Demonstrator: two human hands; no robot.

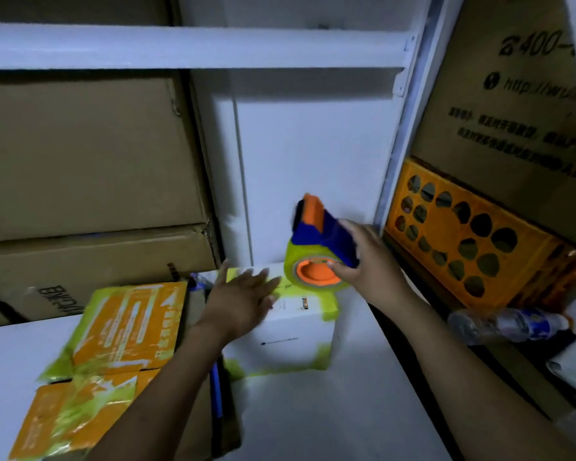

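Note:
A small white box [290, 341] with yellow-green tape along its edges lies on the white table [330, 420]. My left hand [243, 301] lies flat on the box's top, fingers straight. My right hand [369, 257] grips a tape dispenser [316, 247], blue and orange, loaded with a roll of yellow-green tape. The dispenser is at the box's far right corner, its roll touching the top there. A strip of tape runs along the box's far edge under the roll.
An orange box [113, 357] wrapped in yellow-green tape lies to the left. Large cardboard cartons [84, 168] fill the shelf behind. An orange plastic crate [463, 241], a plastic bottle [506, 324] and a printed carton [512, 94] stand at the right.

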